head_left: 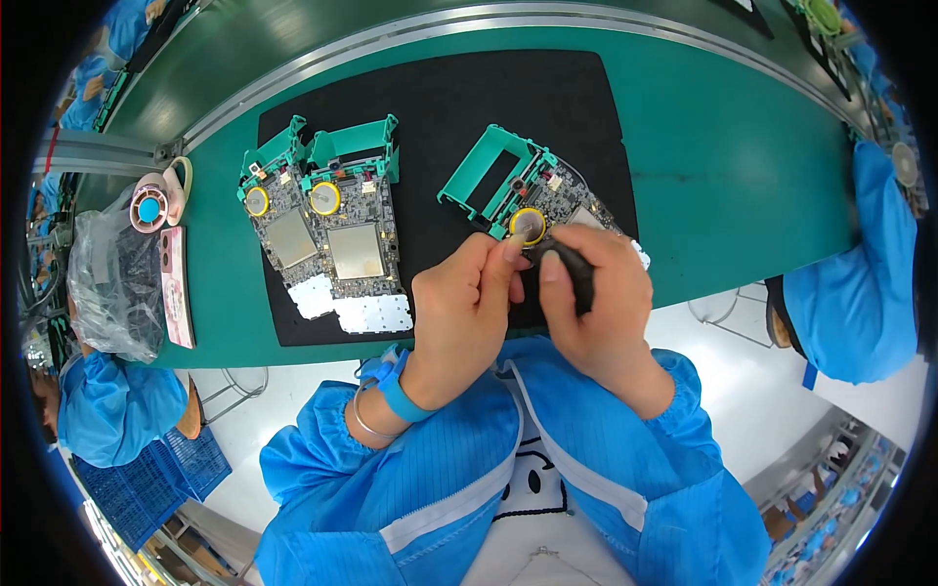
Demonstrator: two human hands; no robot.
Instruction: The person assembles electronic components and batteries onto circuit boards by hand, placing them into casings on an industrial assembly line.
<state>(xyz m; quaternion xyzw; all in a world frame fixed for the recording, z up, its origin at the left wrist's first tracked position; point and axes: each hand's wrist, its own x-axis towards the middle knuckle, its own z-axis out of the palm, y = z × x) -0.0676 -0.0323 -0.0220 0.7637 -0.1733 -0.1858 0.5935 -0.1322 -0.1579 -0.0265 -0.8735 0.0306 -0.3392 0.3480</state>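
A circuit board (559,203) with a green plastic frame (479,176) at its far end lies tilted on the black mat (440,107). Its round, yellow-rimmed coin cell (528,223) shows just beyond my fingertips. My left hand (464,298) is closed in a pinch at the board's near edge, beside the coin cell; what it grips is hidden. My right hand (611,303) is wrapped round a dark, rounded object (576,269), whose kind I cannot make out. Two similar boards, a left one (290,237) and a right one (355,249), lie side by side to the left.
On the green table (723,195), to the left, are a clear plastic bag (117,278), a small fan (149,208) and a pink flat case (176,283). A metal rail (410,24) runs along the back. Blue-sleeved people sit at both sides; a blue crate (161,474) stands at lower left.
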